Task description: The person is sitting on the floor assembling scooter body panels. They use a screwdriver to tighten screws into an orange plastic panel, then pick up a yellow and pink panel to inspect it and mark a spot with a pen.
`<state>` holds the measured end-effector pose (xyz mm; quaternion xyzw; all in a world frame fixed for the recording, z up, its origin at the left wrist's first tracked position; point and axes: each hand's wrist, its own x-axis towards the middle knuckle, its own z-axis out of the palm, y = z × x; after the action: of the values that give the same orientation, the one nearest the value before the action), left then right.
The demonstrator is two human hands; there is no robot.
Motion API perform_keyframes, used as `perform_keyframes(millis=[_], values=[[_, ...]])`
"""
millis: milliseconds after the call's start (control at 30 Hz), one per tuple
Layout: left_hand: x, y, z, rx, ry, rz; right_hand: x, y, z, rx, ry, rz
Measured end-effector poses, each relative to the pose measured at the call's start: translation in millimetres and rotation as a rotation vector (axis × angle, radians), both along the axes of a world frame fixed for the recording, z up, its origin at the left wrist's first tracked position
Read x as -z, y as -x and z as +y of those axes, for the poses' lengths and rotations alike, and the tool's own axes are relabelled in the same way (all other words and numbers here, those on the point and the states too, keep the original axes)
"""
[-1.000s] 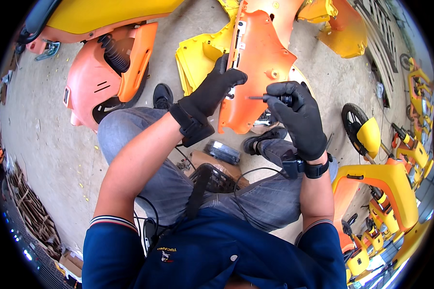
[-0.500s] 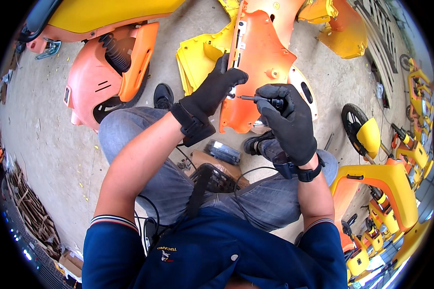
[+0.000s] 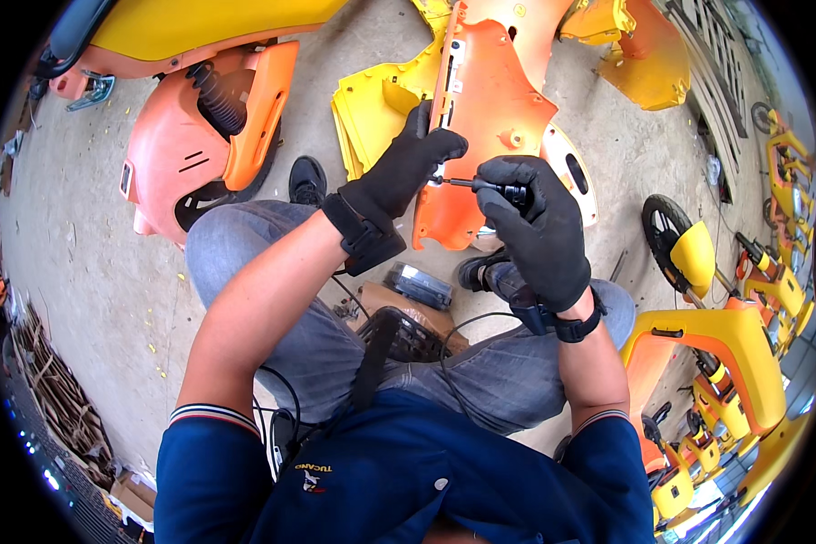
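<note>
An orange plastic body panel (image 3: 492, 104) stands in front of me, its inner side facing me. My left hand (image 3: 399, 170), in a black glove, is closed on the panel's left edge near the lower end. A black-handled screwdriver (image 3: 461, 182) lies in my gloved right hand (image 3: 548, 238), its fingers wrapped round the handle. The shaft points left across the panel. Its tip meets a small light-coloured fitting (image 3: 437, 176) at the edge, just below my left thumb. Whether a screw sits there is too small to tell.
Yellow panels (image 3: 383, 111) lie behind the orange one. To the left stands a pink-orange scooter front (image 3: 174, 136). A wheel with a yellow fender (image 3: 669, 238) and yellow scooter frames (image 3: 760, 363) are at the right. Between my legs sits a clear-lidded box (image 3: 419, 285) on cardboard.
My right hand has shifted slightly left, bringing the screwdriver tip to the fitting on the panel's edge. My left hand and the panel have barely moved.
</note>
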<state>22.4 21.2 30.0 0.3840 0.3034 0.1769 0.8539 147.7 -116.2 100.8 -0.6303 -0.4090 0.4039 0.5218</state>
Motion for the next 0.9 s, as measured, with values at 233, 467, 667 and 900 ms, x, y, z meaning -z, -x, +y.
perform_keyframes(millis=[233,467,667,900], values=[[3,0,-2,0.011,-0.043,0.007,-2,0,2,-0.113,-0.13,-0.34],[17,-1,-4,0.015,-0.056,0.032,-12,4,7,-0.304,-0.269,-0.813],[18,-2,-11,0.044,-0.086,0.028,-12,10,10,-0.354,-0.234,-0.928],[22,-2,-8,0.13,-0.078,0.137,-26,9,10,-0.327,-0.062,-0.819]])
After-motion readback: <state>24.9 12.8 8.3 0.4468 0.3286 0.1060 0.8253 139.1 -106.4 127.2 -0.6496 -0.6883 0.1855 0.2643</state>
